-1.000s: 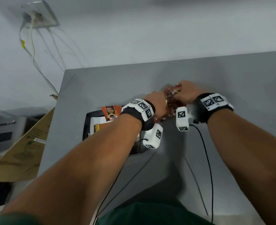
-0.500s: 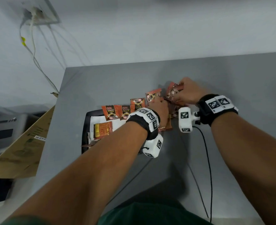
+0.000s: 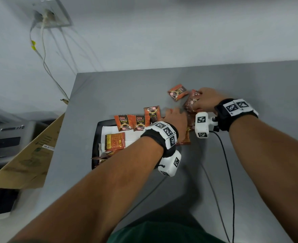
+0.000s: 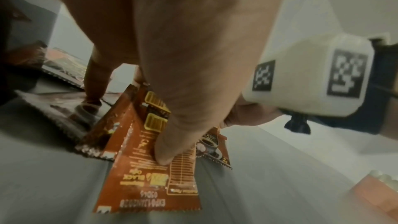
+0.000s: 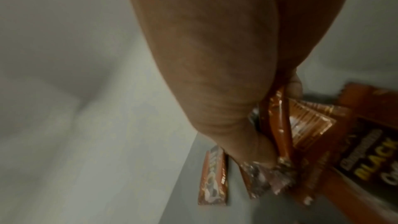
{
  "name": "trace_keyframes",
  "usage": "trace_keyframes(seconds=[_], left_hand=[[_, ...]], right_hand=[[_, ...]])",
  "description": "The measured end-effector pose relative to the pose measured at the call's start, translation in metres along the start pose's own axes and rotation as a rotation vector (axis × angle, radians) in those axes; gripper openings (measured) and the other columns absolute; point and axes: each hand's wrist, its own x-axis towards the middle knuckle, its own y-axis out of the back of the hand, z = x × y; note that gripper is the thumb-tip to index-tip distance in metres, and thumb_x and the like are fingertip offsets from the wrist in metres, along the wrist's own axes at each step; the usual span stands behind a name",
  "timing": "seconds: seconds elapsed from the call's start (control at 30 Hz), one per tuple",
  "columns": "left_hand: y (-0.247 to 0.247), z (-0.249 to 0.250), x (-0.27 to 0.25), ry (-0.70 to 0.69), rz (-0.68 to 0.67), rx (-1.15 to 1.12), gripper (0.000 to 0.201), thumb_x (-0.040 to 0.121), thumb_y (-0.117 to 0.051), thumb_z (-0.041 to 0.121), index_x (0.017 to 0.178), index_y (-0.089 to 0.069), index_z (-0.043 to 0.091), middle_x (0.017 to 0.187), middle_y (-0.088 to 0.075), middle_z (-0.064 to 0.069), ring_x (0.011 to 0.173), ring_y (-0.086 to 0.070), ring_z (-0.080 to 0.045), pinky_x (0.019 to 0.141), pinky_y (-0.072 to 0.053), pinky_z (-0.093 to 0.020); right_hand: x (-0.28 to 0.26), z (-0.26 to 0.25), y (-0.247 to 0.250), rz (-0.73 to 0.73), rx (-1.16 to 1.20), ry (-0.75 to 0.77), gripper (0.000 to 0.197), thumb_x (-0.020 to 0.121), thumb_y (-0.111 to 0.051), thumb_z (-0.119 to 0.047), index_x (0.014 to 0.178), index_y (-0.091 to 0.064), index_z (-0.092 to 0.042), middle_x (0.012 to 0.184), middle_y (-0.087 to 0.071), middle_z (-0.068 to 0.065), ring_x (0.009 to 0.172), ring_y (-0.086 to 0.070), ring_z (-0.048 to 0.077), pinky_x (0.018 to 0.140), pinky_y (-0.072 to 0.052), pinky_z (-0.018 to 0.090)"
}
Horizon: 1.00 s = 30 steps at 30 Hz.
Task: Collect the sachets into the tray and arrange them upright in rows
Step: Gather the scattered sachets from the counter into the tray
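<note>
Right hand [image 3: 205,100] pinching bunched sachets [image 3: 191,102]; left hand [image 3: 175,118] pressing one flat on desk [image 3: 250,81]. Light, slick, crinkly foil: best pinched by crimped edges.

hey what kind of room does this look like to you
Probably an office or workroom: a plain grey table, a wall socket with cables, and what looks like a printer beside a cardboard box.

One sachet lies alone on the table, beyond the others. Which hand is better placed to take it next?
Probably the right hand: it is nearer to the lone sachet, though it grips a bundle of sachets. The left hand presses another sachet, nearer the tray.
</note>
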Motion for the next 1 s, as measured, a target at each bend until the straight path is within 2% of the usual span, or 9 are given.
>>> trace_keyframes(seconds=[0.1,0.2,0.37,0.47,0.6,0.73,0.8,0.9,1.0], left_hand=[[0.002,-0.002,0.001,-0.003,0.008,0.004,0.063,0.083,-0.070,0.024,0.139,-0.044,0.012,0.136,-0.039,-0.016,0.131,-0.036,-0.042,0.105,-0.041,-0.048],[0.007,-0.004,0.000,-0.038,0.029,0.063,0.064,0.084,-0.068,0.024,0.142,-0.044,0.011,0.143,-0.042,-0.015,0.133,-0.037,-0.036,0.112,-0.030,-0.043],[0.012,-0.003,0.001,-0.090,0.077,0.006,0.038,0.089,-0.063,0.019,0.125,-0.055,0.008,0.120,-0.063,-0.012,0.113,-0.060,-0.032,0.097,-0.044,-0.037],[0.011,-0.003,0.000,-0.054,0.087,-0.067,0.034,0.089,-0.063,0.016,0.122,-0.055,0.009,0.113,-0.063,-0.013,0.107,-0.061,-0.034,0.091,-0.051,-0.041],[0.010,-0.005,0.002,-0.033,0.071,-0.048,0.047,0.088,-0.065,0.015,0.132,-0.049,0.012,0.124,-0.056,-0.013,0.119,-0.051,-0.035,0.094,-0.048,-0.044],[0.013,-0.004,0.007,-0.034,0.089,0.053,0.050,0.092,-0.063,0.015,0.139,-0.047,0.014,0.137,-0.046,-0.014,0.128,-0.047,-0.033,0.100,-0.044,-0.037],[0.015,-0.005,0.011,-0.017,0.060,0.047,0.047,0.089,-0.065,0.015,0.134,-0.052,0.016,0.131,-0.049,-0.011,0.127,-0.048,-0.032,0.103,-0.042,-0.038],[0.021,-0.007,0.013,-0.010,0.054,0.017,0.026,0.082,-0.067,0.014,0.106,-0.058,0.020,0.098,-0.053,-0.001,0.114,-0.058,-0.027,0.104,-0.041,-0.040],[0.022,-0.008,0.014,-0.005,0.074,-0.018,0.028,0.084,-0.067,0.010,0.111,-0.062,0.015,0.107,-0.053,-0.007,0.107,-0.059,-0.028,0.095,-0.048,-0.038]], right_hand=[[0.000,-0.001,-0.007,0.006,-0.103,-0.002,0.013,0.080,-0.074,-0.015,0.081,-0.066,-0.005,0.079,-0.068,0.014,0.065,-0.059,0.023,0.055,-0.040,0.026],[0.004,0.005,-0.011,0.048,-0.123,-0.014,0.021,0.076,-0.077,-0.026,0.085,-0.064,-0.011,0.080,-0.064,0.009,0.062,-0.058,0.018,0.049,-0.034,0.023],[-0.006,0.005,-0.007,0.071,-0.037,-0.006,0.018,0.079,-0.076,-0.013,0.088,-0.063,-0.004,0.074,-0.063,0.006,0.066,-0.060,0.021,0.051,-0.036,0.026],[-0.015,0.008,-0.004,0.084,0.038,0.000,0.023,0.081,-0.075,-0.009,0.096,-0.058,-0.004,0.078,-0.060,0.006,0.068,-0.056,0.017,0.056,-0.041,0.028],[-0.019,0.017,0.000,0.066,0.100,0.029,0.022,0.076,-0.076,-0.010,0.091,-0.065,0.001,0.085,-0.071,0.017,0.083,-0.069,0.035,0.076,-0.055,0.043],[-0.027,0.030,-0.001,0.092,0.188,0.002,0.028,0.076,-0.078,-0.010,0.096,-0.058,-0.013,0.093,-0.067,0.012,0.089,-0.067,0.033,0.085,-0.057,0.051],[-0.030,0.036,-0.001,0.097,0.207,-0.023,0.037,0.076,-0.079,-0.012,0.106,-0.057,-0.012,0.096,-0.067,0.009,0.091,-0.066,0.031,0.086,-0.057,0.051],[-0.034,0.043,-0.001,0.101,0.238,-0.035,0.039,0.078,-0.079,-0.012,0.110,-0.057,-0.010,0.098,-0.066,0.009,0.093,-0.066,0.031,0.086,-0.056,0.049],[-0.039,0.043,-0.003,0.120,0.246,-0.021,0.034,0.080,-0.079,-0.011,0.109,-0.059,-0.008,0.095,-0.066,0.008,0.087,-0.064,0.026,0.076,-0.052,0.038]])
